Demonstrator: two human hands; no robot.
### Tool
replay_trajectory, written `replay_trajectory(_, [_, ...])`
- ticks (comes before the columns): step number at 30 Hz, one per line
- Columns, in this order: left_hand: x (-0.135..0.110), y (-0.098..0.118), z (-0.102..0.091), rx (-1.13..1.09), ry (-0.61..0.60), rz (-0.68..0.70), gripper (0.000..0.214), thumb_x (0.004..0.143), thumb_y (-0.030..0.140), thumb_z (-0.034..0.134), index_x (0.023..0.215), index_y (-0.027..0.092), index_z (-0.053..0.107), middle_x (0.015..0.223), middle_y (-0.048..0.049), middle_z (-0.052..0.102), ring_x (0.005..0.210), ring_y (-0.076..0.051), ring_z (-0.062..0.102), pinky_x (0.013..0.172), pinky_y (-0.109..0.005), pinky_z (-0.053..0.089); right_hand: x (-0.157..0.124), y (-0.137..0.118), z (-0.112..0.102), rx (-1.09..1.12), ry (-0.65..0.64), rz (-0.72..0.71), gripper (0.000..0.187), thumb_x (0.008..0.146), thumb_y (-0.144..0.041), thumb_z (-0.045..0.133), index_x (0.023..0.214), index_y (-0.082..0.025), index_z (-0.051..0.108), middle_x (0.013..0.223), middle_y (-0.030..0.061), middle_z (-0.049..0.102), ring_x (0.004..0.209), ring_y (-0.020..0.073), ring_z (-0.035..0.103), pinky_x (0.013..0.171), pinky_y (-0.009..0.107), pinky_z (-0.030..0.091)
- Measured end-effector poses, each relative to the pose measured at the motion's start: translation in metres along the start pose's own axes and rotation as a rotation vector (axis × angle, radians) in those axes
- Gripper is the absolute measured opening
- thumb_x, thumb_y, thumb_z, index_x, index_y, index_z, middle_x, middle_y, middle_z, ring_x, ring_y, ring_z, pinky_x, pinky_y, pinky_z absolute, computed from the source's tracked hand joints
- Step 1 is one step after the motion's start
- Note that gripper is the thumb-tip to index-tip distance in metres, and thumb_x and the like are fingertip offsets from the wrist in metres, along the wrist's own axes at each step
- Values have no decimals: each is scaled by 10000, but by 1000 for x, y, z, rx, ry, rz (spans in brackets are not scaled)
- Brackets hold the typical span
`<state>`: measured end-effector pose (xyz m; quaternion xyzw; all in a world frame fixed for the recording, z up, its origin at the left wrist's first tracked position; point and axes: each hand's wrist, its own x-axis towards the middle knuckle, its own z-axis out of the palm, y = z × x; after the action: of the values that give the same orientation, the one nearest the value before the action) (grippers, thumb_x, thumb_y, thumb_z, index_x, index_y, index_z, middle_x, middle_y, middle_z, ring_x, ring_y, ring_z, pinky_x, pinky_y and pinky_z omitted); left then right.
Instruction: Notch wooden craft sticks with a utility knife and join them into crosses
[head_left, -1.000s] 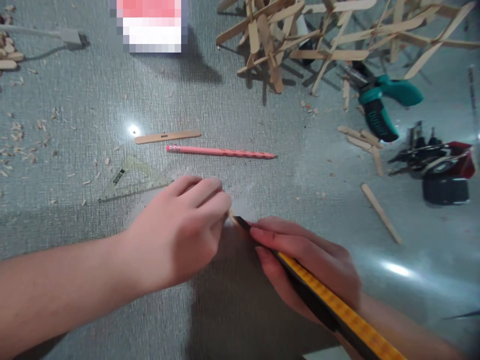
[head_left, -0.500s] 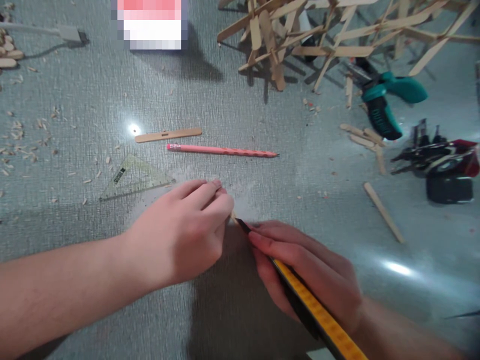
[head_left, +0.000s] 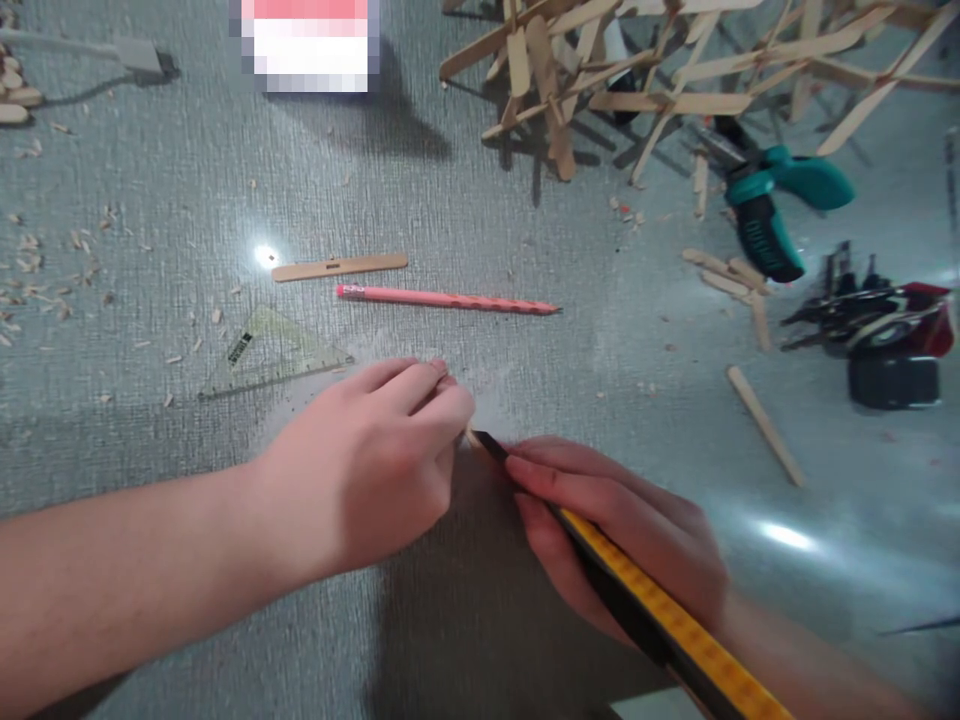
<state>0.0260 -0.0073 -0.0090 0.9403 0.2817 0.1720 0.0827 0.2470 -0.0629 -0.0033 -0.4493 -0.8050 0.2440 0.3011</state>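
My left hand (head_left: 382,450) is closed around a wooden craft stick (head_left: 472,436); only a short end of it shows past the fingers. In my right hand (head_left: 622,530) is a yellow and black utility knife (head_left: 660,620), gripped low near its dark blade. The blade tip meets the stick's end or lies right beside it; I cannot tell which. Beyond my left hand lie a pink pencil (head_left: 450,299), a craft stick with a small slot (head_left: 367,265) and a clear set square (head_left: 281,350).
A lattice of joined craft sticks (head_left: 667,102) fills the back right. Near it lie teal-handled pliers (head_left: 765,200), a dark cluster of tools (head_left: 885,320) and a loose stick (head_left: 765,427). Wood shavings (head_left: 45,270) and a white cable plug (head_left: 139,57) are at left.
My right hand and the knife have shifted slightly right. My left hand keeps its hold with barely any movement, and the whole view has moved a little.
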Motion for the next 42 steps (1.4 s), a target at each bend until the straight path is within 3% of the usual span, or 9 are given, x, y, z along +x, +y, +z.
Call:
replay_trajectory(10, [-1, 1, -1, 5, 7, -7, 291, 932, 64, 562, 661, 117, 653, 893, -80, 699, 898, -225, 685, 791, -353, 615, -3, -3, 4, 14, 18, -8, 405, 863, -21, 617, 1204, -232, 675, 1012, 81, 770, 866, 233, 764, 707, 350, 698])
replay_trajectory(15, [-1, 1, -1, 32, -1, -6, 319, 948, 49, 493, 712, 117, 697, 894, -69, 697, 913, -207, 686, 822, -341, 612, -5, 0, 2, 16, 42, -43, 372, 851, -17, 607, 1171, -191, 679, 996, 107, 765, 864, 235, 767, 716, 343, 696])
replay_trajectory(19, [-1, 1, -1, 47, 8, 11, 259, 929, 94, 570, 719, 130, 717, 916, -76, 716, 899, -214, 679, 816, -347, 617, -3, 1, -1, -7, 9, -18, 382, 852, -39, 600, 1182, -222, 660, 997, 94, 777, 839, 237, 781, 704, 332, 702])
replay_trajectory(30, [0, 0, -2, 36, -5, 30, 243, 950, 91, 541, 826, 106, 750, 909, -96, 710, 845, -219, 674, 738, -350, 605, -1, -2, 2, -9, 13, 2, 421, 881, -42, 601, 1236, -262, 654, 1021, 61, 777, 856, 219, 774, 708, 321, 700])
replay_trajectory(38, [-2, 1, -3, 38, -3, 9, 286, 954, 86, 533, 733, 118, 711, 911, -88, 705, 926, -224, 677, 828, -356, 607, -4, -2, 5, -9, 38, -24, 357, 854, -26, 631, 1159, -203, 688, 1001, 82, 776, 871, 229, 776, 739, 323, 699])
replay_trajectory(42, [-2, 0, -2, 56, -15, 19, 268, 974, 101, 512, 819, 124, 730, 917, -81, 700, 915, -206, 672, 810, -341, 601, -4, 0, 1, -19, 8, -43, 386, 855, -31, 604, 1193, -204, 673, 1004, 92, 781, 878, 238, 783, 737, 331, 703])
